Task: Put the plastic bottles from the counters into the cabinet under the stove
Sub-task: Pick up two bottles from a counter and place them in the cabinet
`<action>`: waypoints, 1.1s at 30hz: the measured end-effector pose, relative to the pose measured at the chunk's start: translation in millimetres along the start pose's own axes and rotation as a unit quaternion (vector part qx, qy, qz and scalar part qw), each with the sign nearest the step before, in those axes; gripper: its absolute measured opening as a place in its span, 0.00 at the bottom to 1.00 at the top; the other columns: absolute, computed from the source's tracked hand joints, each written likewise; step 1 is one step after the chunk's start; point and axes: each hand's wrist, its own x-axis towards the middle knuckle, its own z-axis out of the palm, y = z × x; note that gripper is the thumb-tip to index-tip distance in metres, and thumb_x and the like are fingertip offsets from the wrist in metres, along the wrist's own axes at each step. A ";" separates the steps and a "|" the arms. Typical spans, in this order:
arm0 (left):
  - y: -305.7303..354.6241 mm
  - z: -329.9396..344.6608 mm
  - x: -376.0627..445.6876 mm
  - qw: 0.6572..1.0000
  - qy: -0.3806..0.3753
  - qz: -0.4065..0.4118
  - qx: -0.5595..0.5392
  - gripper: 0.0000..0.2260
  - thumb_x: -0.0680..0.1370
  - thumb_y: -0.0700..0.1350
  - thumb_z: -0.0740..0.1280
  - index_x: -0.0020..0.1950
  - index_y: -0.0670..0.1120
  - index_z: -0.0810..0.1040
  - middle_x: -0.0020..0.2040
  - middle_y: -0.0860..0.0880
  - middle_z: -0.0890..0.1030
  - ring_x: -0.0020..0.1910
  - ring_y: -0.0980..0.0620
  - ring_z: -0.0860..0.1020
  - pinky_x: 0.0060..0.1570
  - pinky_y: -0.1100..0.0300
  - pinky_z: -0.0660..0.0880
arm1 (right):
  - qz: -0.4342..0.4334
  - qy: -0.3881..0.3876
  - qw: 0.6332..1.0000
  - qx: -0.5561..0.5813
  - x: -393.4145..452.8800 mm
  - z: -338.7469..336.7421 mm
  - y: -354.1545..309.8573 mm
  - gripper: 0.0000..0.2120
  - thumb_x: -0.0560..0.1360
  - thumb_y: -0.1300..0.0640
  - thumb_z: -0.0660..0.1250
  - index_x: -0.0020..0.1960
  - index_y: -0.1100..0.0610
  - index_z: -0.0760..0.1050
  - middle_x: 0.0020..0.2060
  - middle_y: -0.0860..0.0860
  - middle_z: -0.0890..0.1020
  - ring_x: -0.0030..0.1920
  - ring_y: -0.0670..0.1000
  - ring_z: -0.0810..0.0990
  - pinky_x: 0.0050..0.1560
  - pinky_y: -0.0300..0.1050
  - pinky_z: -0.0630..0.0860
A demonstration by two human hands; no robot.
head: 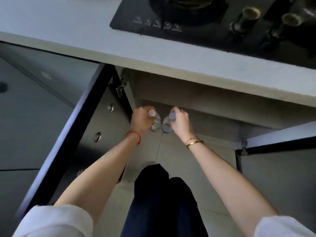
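Two clear plastic bottles are held upright by the neck, side by side and almost touching, low at the mouth of the open cabinet [196, 106] under the stove [205, 23]: the left bottle [154, 123] in the left hand [142, 121], the right bottle [167, 124] in the right hand [181, 122]. The fingers of each hand are clamped just below a pale cap, probably so that both bottles can be lowered straight down and stood on their bases together. Whether the bases already rest on the cabinet floor cannot be told. Both doors, the left door [95, 127] and the right door [280, 139], are swung wide, which leaves room for both arms. The tabletop [68, 31] overhangs the opening, so the reach is made from below its edge.
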 end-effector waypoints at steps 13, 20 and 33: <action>-107.4 130.8 127.9 0.997 -0.068 0.034 0.025 0.11 0.70 0.38 0.69 0.51 0.38 0.83 0.50 0.38 0.85 0.52 0.42 0.82 0.53 0.49 0.78 | 0.008 -0.063 0.998 -0.031 123.0 158.3 104.2 0.10 0.75 0.63 0.66 0.56 0.62 0.78 0.50 0.62 0.83 0.52 0.62 0.82 0.50 0.47 0.78; -117.9 151.8 165.2 0.992 -0.097 0.063 0.058 0.12 0.72 0.33 0.68 0.55 0.39 0.83 0.54 0.38 0.84 0.57 0.42 0.81 0.57 0.50 0.75 | -0.026 -0.091 0.995 -0.024 153.2 170.7 122.2 0.08 0.74 0.67 0.63 0.52 0.63 0.77 0.50 0.59 0.81 0.51 0.55 0.79 0.52 0.45 0.75; -134.8 167.4 163.5 0.990 -0.110 0.046 0.076 0.26 0.76 0.36 0.68 0.73 0.45 0.68 0.70 0.43 0.73 0.68 0.43 0.73 0.69 0.49 0.70 | -0.007 -0.084 0.996 0.009 139.8 172.6 107.0 0.25 0.75 0.64 0.67 0.70 0.63 0.65 0.67 0.61 0.71 0.66 0.62 0.70 0.60 0.45 0.67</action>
